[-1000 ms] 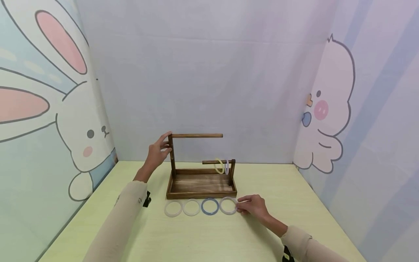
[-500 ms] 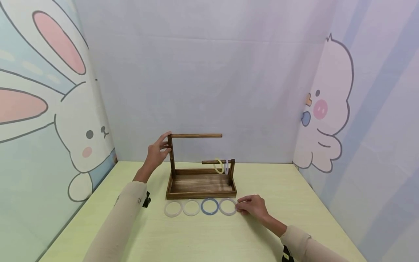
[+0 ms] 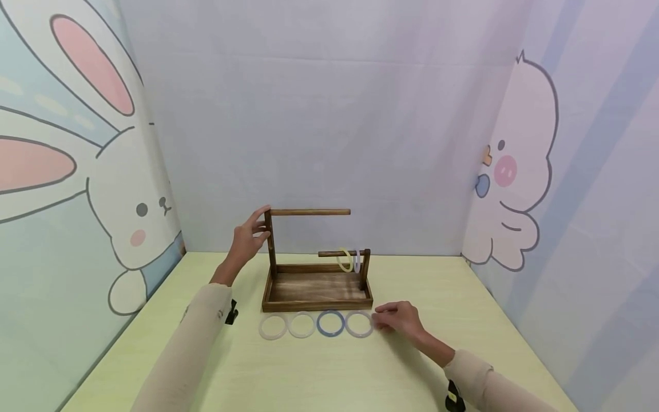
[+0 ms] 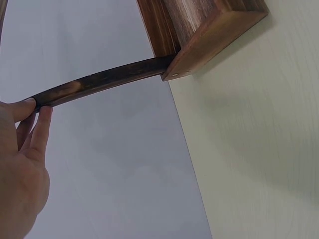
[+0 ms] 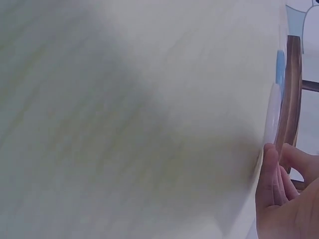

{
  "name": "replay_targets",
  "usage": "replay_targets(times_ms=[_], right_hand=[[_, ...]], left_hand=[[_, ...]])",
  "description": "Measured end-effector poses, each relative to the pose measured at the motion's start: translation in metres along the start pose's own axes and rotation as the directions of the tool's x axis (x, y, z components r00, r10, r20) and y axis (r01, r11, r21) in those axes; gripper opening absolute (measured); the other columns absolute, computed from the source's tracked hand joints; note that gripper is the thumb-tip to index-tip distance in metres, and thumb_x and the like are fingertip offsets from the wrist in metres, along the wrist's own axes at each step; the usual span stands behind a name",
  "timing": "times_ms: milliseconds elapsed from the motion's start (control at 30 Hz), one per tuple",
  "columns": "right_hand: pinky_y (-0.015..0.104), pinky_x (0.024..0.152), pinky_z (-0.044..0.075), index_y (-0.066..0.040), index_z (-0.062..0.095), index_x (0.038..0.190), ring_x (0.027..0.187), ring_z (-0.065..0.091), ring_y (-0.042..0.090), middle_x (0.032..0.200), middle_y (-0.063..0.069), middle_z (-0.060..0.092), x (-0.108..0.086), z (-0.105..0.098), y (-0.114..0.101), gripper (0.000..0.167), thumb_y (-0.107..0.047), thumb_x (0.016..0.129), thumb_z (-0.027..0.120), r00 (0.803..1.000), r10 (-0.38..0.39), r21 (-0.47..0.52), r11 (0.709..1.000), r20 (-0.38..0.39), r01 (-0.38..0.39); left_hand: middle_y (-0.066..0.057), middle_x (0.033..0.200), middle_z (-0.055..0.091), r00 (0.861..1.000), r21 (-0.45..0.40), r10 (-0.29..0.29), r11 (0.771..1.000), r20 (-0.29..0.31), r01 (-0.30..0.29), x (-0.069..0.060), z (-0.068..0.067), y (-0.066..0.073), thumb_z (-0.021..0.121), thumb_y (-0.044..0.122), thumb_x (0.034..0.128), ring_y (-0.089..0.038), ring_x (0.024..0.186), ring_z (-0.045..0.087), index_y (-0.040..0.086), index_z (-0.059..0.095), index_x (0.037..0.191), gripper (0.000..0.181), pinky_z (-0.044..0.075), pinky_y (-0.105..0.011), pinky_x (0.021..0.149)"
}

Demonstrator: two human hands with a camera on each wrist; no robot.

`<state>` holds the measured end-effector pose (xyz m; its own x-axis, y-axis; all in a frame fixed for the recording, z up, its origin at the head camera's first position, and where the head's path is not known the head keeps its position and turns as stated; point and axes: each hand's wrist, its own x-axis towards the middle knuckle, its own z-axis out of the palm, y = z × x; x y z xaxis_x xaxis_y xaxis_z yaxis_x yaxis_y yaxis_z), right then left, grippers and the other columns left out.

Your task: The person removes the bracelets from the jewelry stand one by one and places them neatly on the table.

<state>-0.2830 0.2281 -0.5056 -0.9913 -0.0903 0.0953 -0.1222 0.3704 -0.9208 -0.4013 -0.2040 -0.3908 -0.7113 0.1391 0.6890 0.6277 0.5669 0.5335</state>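
Note:
My left hand grips the top of the tall left post of a brown wooden bangle stand. In the left wrist view, thumb and fingers pinch that post. Four-sided and low, the stand's tray sits on the table. A yellow bangle and a pale purple bangle hang on its short lower bar. In front lies a row of bangles: two clear ones, a blue bangle and a pale lilac bangle. My right hand pinches the lilac bangle's right edge, fingertips partly hidden.
The stand's long upper bar points right, its right end free. Two clear bangles, the leftmost bangle and its neighbour, lie flat on the pale yellow table. Cartoon-printed walls enclose the sides.
My right hand shifts slightly at the lilac bangle's edge, its fingers a little blurred. The left hand stays on the post, and the bangles keep their places.

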Motion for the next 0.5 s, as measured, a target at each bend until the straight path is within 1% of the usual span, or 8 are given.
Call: replay_targets(times_ms=[233,367,500], right_hand=[[0.036,0.067,0.066,0.009,0.076,0.11,0.079,0.078,0.029,0.091,0.018,0.079,0.01,0.001,-0.014,0.03,-0.011,0.089,0.083,1.0,-0.024,0.033,0.999,0.0,0.024],[0.035,0.067,0.066,0.01,0.074,0.114,0.082,0.078,0.029,0.094,0.018,0.079,0.016,0.005,-0.023,0.034,-0.012,0.09,0.083,0.998,-0.057,0.02,0.998,0.0,0.057],[0.035,0.066,0.066,0.011,0.074,0.115,0.082,0.078,0.032,0.095,0.018,0.079,0.022,0.011,-0.03,0.031,-0.008,0.091,0.081,0.996,-0.087,0.016,0.996,-0.014,0.087]], left_hand=[[-0.031,0.119,0.07,1.0,0.002,0.007,1.0,-0.003,-0.007,0.001,0.001,-0.001,0.07,-0.014,0.0925,-0.044,0.106,0.073,0.022,0.046,0.157,0.078,0.063,-0.053,0.081],[-0.031,0.119,0.07,1.0,0.001,0.019,1.0,-0.008,-0.019,0.0,0.001,-0.001,0.07,-0.014,0.0921,-0.045,0.105,0.073,0.021,0.046,0.157,0.078,0.063,-0.053,0.081],[-0.032,0.119,0.07,1.0,-0.004,0.016,1.0,-0.007,-0.016,0.0,0.001,0.0,0.069,-0.015,0.0921,-0.045,0.105,0.072,0.021,0.046,0.157,0.078,0.063,-0.053,0.081]])
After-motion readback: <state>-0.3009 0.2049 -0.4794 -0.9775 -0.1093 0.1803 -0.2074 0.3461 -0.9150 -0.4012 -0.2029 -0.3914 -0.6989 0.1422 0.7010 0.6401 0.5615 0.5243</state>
